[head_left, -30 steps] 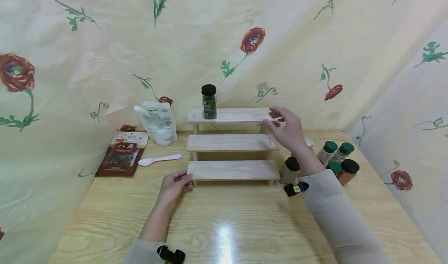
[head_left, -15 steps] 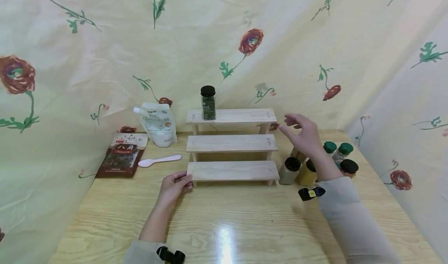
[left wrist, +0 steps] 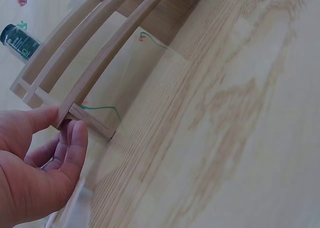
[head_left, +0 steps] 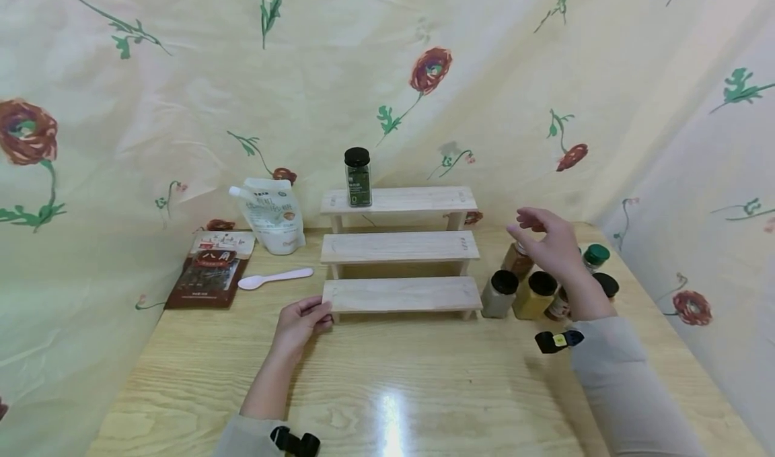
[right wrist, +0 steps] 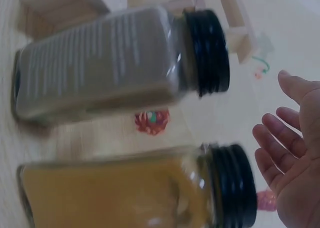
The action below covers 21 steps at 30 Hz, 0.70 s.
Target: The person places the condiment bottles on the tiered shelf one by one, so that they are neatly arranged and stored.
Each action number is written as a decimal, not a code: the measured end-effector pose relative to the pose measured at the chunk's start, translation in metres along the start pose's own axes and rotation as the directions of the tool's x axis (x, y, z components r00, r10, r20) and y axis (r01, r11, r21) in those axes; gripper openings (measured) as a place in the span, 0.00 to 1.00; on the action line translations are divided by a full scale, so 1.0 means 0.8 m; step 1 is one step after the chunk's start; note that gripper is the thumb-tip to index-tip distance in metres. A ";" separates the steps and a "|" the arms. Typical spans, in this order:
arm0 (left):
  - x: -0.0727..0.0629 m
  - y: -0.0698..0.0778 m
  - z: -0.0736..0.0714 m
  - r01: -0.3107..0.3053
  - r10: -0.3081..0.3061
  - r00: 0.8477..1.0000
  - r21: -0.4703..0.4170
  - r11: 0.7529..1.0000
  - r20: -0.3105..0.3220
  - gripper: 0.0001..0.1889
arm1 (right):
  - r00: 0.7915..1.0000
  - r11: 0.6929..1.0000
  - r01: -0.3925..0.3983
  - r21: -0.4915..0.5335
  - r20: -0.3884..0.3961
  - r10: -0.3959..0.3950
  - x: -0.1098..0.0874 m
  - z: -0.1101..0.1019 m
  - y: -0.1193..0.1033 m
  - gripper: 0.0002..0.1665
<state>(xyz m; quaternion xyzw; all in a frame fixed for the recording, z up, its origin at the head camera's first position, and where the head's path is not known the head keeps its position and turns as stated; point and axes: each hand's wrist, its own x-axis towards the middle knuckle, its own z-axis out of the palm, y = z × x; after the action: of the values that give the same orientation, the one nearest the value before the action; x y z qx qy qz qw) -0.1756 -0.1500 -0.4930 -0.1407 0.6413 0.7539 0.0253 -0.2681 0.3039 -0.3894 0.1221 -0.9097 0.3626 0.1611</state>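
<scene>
My left hand [head_left: 301, 324] pinches the left end of the lowest board of a three-step wooden rack [head_left: 401, 247]. In the left wrist view, the thumb lies on the board and the curled fingers reach under its end. A black-capped jar of green herbs [head_left: 358, 178] stands on the top step, at the left. My right hand [head_left: 552, 247] hovers over the spice jars right of the rack, fingers loosely bent, holding nothing. Below it stand a greyish spice jar [right wrist: 100, 62] and a yellow spice jar [right wrist: 115, 190], both black-capped; a reddish-brown jar [head_left: 517, 262] is partly hidden behind the hand.
Further right are a green-capped jar [head_left: 596, 258] and a black-capped jar [head_left: 607, 285], partly covered by the right arm. On the left lie a brown packet [head_left: 212, 272] and a white spoon [head_left: 275, 278], with a white spouted pouch [head_left: 275, 218] upright behind them. A flowered cloth hangs behind the table.
My right hand has moved right and down, from the right end of the top step to above the spice jars. My left hand and the rack have stayed put.
</scene>
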 end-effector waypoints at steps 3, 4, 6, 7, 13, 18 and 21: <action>0.000 0.001 -0.001 0.001 -0.001 1.000 0.000 1.000 -0.001 0.18 | 1.000 1.000 -0.017 -0.007 0.008 0.017 -0.003 -0.006 0.004 0.32; 0.000 0.001 -0.001 0.002 -0.002 1.000 0.002 1.000 0.000 0.18 | 1.000 1.000 -0.018 -0.011 0.010 0.018 -0.004 -0.007 0.006 0.32; 0.000 0.001 -0.001 0.002 -0.002 1.000 0.003 1.000 0.000 0.18 | 1.000 1.000 -0.006 -0.015 0.015 0.006 -0.006 -0.010 0.009 0.31; 0.000 0.001 -0.002 0.003 -0.003 1.000 0.005 1.000 0.000 0.18 | 1.000 1.000 0.003 -0.019 0.018 -0.003 -0.006 -0.012 0.010 0.30; 0.000 0.002 -0.001 0.010 -0.010 1.000 0.010 1.000 -0.004 0.18 | 0.999 0.999 0.012 -0.035 0.048 -0.010 -0.011 -0.015 0.027 0.29; 0.000 0.002 -0.001 0.013 -0.013 1.000 0.011 1.000 -0.008 0.18 | 0.998 0.998 -0.013 -0.055 0.061 0.016 -0.014 -0.016 0.038 0.31; -0.001 0.002 -0.001 0.016 -0.016 1.000 0.013 1.000 -0.008 0.18 | 0.995 0.997 -0.038 -0.071 0.094 0.045 -0.014 -0.016 0.043 0.33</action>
<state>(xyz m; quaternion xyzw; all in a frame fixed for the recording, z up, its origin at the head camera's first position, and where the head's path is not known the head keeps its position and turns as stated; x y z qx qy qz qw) -0.1749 -0.1507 -0.4910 -0.1485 0.6453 0.7488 0.0296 -0.2665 0.3385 -0.4061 0.1146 -0.9307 0.3281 0.1141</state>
